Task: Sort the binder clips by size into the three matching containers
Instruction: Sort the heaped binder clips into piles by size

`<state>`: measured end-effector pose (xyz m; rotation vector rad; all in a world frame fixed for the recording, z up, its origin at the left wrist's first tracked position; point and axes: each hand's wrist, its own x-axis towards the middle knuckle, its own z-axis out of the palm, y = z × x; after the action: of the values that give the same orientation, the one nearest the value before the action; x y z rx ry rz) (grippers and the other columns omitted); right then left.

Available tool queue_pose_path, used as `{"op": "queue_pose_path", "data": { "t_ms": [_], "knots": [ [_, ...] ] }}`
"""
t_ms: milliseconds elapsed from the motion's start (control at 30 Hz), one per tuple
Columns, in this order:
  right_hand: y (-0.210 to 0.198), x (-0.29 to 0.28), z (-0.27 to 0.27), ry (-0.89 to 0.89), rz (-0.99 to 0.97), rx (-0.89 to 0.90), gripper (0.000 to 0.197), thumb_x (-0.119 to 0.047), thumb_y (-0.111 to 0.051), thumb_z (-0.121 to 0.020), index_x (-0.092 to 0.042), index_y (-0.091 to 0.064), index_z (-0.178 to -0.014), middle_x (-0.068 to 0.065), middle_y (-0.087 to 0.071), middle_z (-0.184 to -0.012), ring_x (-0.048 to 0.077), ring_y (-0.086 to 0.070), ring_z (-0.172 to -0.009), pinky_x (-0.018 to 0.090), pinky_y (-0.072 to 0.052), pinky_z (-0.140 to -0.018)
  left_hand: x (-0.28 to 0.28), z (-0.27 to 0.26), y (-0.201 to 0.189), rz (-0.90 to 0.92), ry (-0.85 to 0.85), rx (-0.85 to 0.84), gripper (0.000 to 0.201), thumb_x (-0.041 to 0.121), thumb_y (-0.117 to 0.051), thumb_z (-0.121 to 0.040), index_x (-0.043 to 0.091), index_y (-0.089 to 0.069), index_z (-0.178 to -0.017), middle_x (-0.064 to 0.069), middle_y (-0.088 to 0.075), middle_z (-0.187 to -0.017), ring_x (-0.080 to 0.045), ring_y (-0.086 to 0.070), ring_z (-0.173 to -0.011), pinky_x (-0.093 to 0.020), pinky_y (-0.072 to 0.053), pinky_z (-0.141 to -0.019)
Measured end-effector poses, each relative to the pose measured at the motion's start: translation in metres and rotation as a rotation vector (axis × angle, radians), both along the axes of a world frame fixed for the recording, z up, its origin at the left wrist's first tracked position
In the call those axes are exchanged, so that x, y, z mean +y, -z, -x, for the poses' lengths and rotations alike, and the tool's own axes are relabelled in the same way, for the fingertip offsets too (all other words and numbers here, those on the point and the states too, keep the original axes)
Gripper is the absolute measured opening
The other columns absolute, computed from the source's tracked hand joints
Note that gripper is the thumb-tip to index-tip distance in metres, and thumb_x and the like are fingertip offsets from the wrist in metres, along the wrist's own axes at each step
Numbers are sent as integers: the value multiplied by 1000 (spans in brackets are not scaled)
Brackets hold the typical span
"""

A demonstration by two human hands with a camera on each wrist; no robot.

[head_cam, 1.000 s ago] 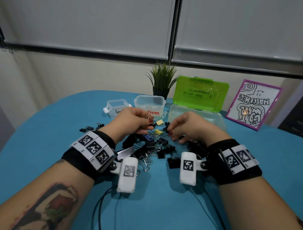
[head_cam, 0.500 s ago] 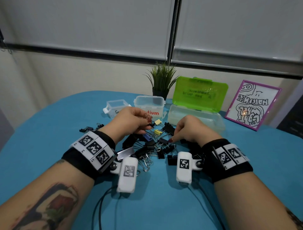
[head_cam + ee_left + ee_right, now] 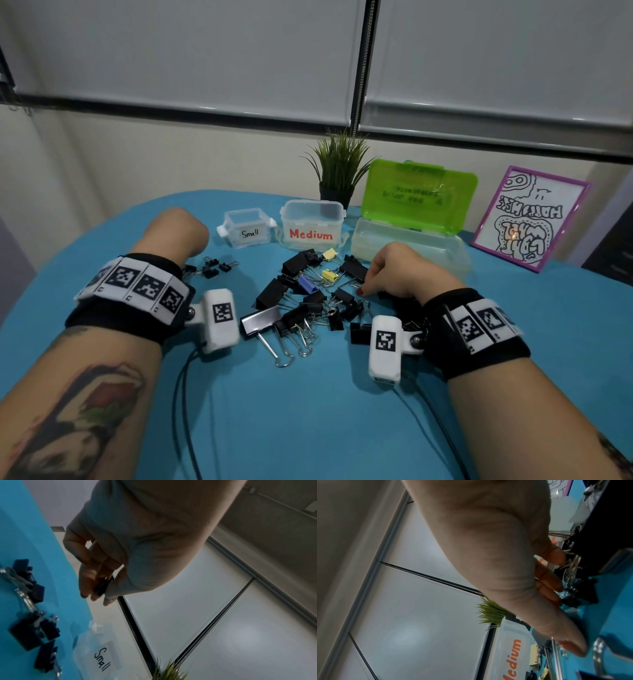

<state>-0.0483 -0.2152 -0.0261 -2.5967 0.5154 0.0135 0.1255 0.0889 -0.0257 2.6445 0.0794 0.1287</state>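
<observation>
A pile of binder clips (image 3: 308, 301), mostly black with two yellow ones and a blue one (image 3: 306, 284), lies mid-table. Behind it stand the Small container (image 3: 248, 228), the Medium container (image 3: 311, 224) and a larger clear box (image 3: 407, 240) with a raised green lid. My left hand (image 3: 174, 229) hovers left of the Small container (image 3: 101, 658). Its fingertips pinch a small black clip (image 3: 102, 586). My right hand (image 3: 387, 274) lies on the pile's right side. Its fingers (image 3: 556, 585) touch wire handles, the thumb (image 3: 573, 649) spread apart, nothing held between them.
Several small black clips (image 3: 209, 269) lie apart below my left hand. A potted plant (image 3: 337, 171) and a framed drawing (image 3: 527, 219) stand at the back. Black cables (image 3: 185, 394) run over the blue table (image 3: 308, 428) toward me.
My left hand has swung left from above the pile to beside the Small container, still pinching a small clip. My right hand has settled lower onto the pile's right side.
</observation>
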Motion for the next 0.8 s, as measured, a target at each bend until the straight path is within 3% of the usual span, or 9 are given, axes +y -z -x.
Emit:
{"op": "queue_pose_path", "data": {
  "t_ms": [100,167,200,300,367,467,567,700,800],
  "knots": [
    [-2,2,1,-4,-35,-70,21,-27,-88,-69,-13,-74,-76,4,-71,-76,20,-64,-70,28,-51,-61,-11,18,-10,-54,27,38,25,20,-61,-89,12,-71,-110,-6,-69,-106,-29,-64,-91,-36,-53,-84],
    [-5,4,1,15,-67,-149,13,-21,-82,-75,-12,-73,-76,4,-70,-74,19,-61,-65,26,-48,-57,-20,31,-17,-4,61,-3,29,28,-68,-86,16,-71,-113,-8,-69,-111,-32,-64,-101,-39,-51,-93],
    [-6,5,2,21,-79,-179,11,-19,-80,-76,-11,-72,-75,5,-69,-73,19,-60,-64,26,-47,-56,-25,40,-21,58,95,-34,30,30,-71,-85,19,-70,-113,-8,-69,-112,-32,-64,-103,-38,-51,-92],
    [-7,5,3,18,-65,-176,13,-19,-84,-74,-12,-73,-77,3,-70,-73,19,-63,-68,26,-48,-58,-47,74,-28,311,290,-25,26,34,-74,-85,22,-70,-107,-1,-67,-104,-25,-66,-90,-27,-49,-67],
    [-8,2,4,27,-24,-130,20,-25,-88,-71,-12,-74,-77,2,-71,-76,20,-66,-74,29,-52,-62,-62,92,-28,348,425,71,26,38,-78,-82,23,-71,-103,1,-70,-105,-22,-67,-94,-25,-50,-68],
    [-11,-2,5,51,24,-41,37,-36,-92,-66,-7,-75,-81,9,-74,-84,26,-69,-84,35,-55,-70,-76,106,-24,134,519,238,41,51,-81,-74,26,-70,-105,5,-66,-108,-16,-62,-91,-32,-52,-80],
    [-9,2,5,35,33,27,50,-43,-94,-59,-3,-76,-83,12,-75,-88,29,-70,-89,37,-56,-73,-80,118,-28,-166,504,317,69,63,-75,-71,23,-62,-126,3,-58,-122,-18,-52,-101,-30,-44,-90],
    [-5,8,2,17,33,31,41,-33,-94,-62,-5,-76,-86,11,-74,-89,30,-70,-90,39,-58,-79,-73,120,-33,-242,483,368,85,63,-81,-64,25,-54,-135,1,-53,-125,-20,-54,-109,-35,-50,-97],
    [-5,7,2,13,5,33,35,-27,-93,-64,-7,-75,-86,10,-73,-90,28,-69,-89,39,-59,-80,-66,116,-32,-222,486,458,84,55,-89,-55,28,-57,-127,1,-65,-107,-20,-66,-101,-35,-58,-88]
  ]
}}
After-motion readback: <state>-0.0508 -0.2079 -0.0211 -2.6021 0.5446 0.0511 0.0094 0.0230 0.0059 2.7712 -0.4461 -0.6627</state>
